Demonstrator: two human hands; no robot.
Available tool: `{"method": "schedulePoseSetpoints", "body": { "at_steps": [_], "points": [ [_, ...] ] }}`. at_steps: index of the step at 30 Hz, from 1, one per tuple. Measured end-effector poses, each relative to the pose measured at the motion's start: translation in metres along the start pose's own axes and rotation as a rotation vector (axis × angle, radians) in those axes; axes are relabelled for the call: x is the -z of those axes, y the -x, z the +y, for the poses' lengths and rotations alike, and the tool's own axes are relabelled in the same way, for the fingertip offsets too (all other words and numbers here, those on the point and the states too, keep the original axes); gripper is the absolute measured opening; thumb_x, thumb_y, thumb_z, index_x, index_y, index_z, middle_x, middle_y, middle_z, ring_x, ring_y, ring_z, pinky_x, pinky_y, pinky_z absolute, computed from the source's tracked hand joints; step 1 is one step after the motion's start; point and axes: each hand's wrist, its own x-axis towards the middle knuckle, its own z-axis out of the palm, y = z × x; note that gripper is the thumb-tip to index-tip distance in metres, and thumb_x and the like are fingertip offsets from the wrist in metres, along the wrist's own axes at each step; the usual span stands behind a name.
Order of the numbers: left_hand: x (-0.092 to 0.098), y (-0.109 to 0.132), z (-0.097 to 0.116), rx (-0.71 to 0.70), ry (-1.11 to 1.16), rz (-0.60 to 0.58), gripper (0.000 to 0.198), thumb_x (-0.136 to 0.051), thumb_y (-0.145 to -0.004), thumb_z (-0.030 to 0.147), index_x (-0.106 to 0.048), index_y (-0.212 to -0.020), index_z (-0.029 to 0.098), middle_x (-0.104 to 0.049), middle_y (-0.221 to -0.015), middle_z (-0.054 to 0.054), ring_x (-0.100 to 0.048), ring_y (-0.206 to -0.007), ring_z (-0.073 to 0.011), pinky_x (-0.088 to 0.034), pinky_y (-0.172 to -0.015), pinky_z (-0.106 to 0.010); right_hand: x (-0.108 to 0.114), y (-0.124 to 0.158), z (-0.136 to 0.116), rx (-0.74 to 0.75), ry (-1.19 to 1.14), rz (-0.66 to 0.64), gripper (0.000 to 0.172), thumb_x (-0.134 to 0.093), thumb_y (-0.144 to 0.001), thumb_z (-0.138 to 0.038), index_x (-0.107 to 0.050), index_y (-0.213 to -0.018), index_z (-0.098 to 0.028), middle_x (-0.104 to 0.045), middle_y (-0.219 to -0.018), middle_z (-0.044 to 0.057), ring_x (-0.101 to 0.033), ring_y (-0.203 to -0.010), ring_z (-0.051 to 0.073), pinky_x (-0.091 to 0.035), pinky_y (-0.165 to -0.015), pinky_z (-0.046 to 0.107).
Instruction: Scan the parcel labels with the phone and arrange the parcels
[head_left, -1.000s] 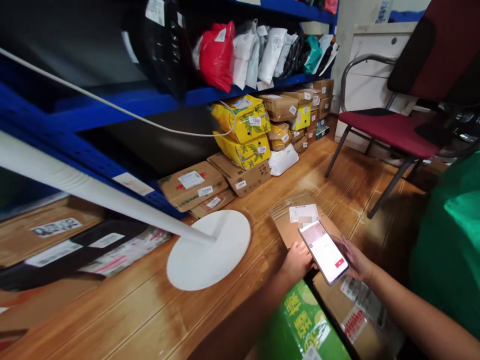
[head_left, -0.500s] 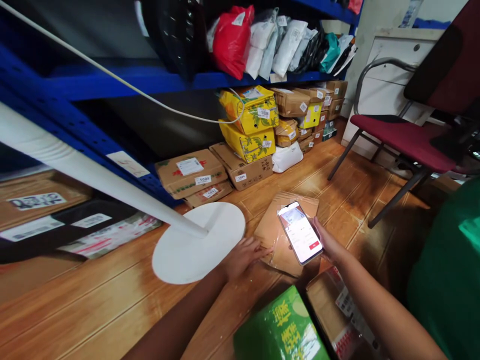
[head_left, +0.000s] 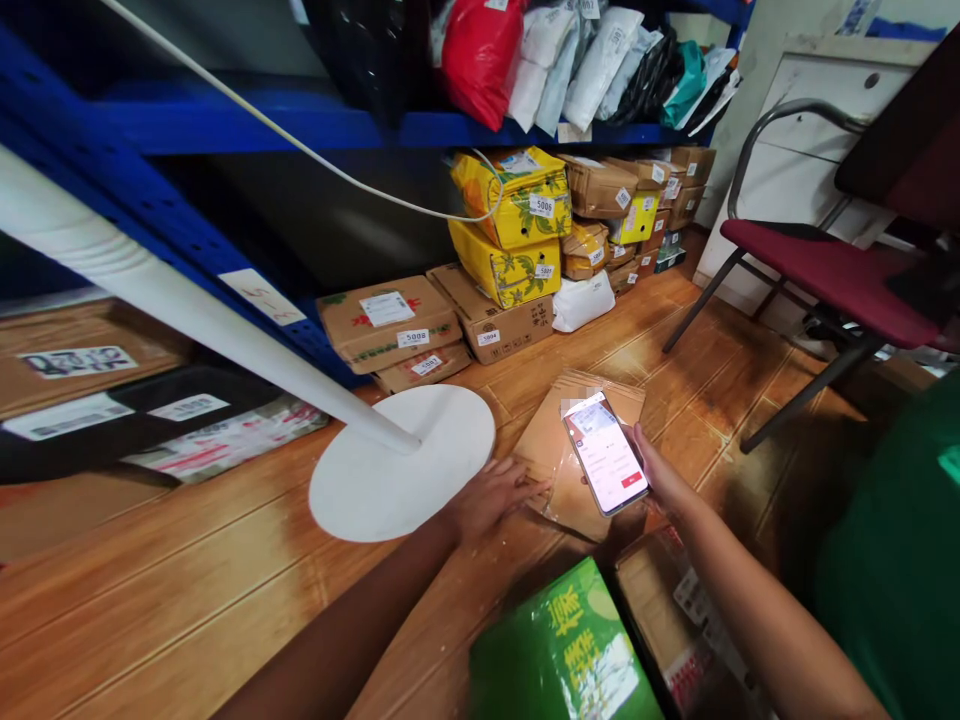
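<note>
A smartphone [head_left: 604, 455] with a lit screen is held in my right hand [head_left: 654, 472], its fingers wrapped round the right edge and underside. Below the phone, a flat brown cardboard parcel [head_left: 541, 440] with clear tape lies on the wooden floor. My left hand [head_left: 496, 496] rests at the parcel's left edge, fingers stretched out and touching it. Closer to me stands a shiny green box [head_left: 540, 640] with yellow characters. A brown taped box [head_left: 652, 590] with labels sits to its right, partly under my right forearm.
A white round stand base [head_left: 405, 490] with a slanting pole is left of my hands. Numbered cartons [head_left: 390, 320] and yellow boxes [head_left: 517, 260] line the blue shelf [head_left: 300, 135], which carries bagged parcels. A red-seated chair [head_left: 832, 275] stands right; a green bulk [head_left: 892, 550] is nearer.
The view has tilted slightly, so shelf and boxes sit a little higher and further right. Both hands hold nearly the same places; the phone stays above the parcel.
</note>
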Motion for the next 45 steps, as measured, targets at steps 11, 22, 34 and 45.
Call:
{"method": "schedulePoseSetpoints", "body": {
  "at_steps": [11, 22, 34, 45],
  "points": [
    [0.007, -0.001, 0.000, -0.017, 0.055, -0.013, 0.049, -0.041, -0.098, 0.023, -0.049, -0.142, 0.041, -0.057, -0.101, -0.004, -0.046, -0.089, -0.0191, -0.036, -0.082, -0.033, 0.001, 0.006, 0.002, 0.025, 0.008, 0.001, 0.066, -0.082, -0.067, -0.062, -0.064, -0.116, -0.023, -0.078, -0.110, 0.008, -0.077, -0.092, 0.028, -0.062, -0.081, 0.041],
    [-0.004, 0.000, -0.005, -0.047, 0.018, 0.032, 0.049, -0.038, -0.100, 0.026, -0.044, -0.146, 0.043, -0.056, -0.096, -0.003, -0.044, -0.087, -0.0190, -0.034, -0.080, -0.033, 0.006, 0.016, 0.012, 0.090, 0.162, -0.145, 0.088, -0.093, -0.053, -0.025, -0.050, -0.129, -0.030, -0.070, -0.123, 0.005, -0.069, -0.112, 0.029, -0.056, -0.083, 0.037],
    [-0.005, 0.000, -0.004, -0.040, 0.026, 0.002, 0.053, -0.039, -0.100, 0.025, -0.039, -0.149, 0.043, -0.056, -0.101, -0.005, -0.045, -0.092, -0.0207, -0.035, -0.083, -0.035, 0.006, 0.019, 0.008, 0.058, 0.199, -0.101, 0.086, -0.091, -0.053, -0.023, -0.050, -0.127, -0.030, -0.069, -0.122, 0.003, -0.067, -0.114, 0.029, -0.056, -0.084, 0.038],
    [-0.005, -0.001, -0.003, -0.015, 0.043, -0.001, 0.053, -0.041, -0.097, 0.022, -0.045, -0.145, 0.043, -0.057, -0.100, -0.005, -0.046, -0.092, -0.0210, -0.036, -0.085, -0.035, 0.006, 0.021, 0.004, 0.076, 0.197, -0.094, 0.084, -0.092, -0.053, -0.022, -0.051, -0.126, -0.029, -0.067, -0.127, 0.005, -0.064, -0.120, 0.031, -0.056, -0.089, 0.041]
  ]
}}
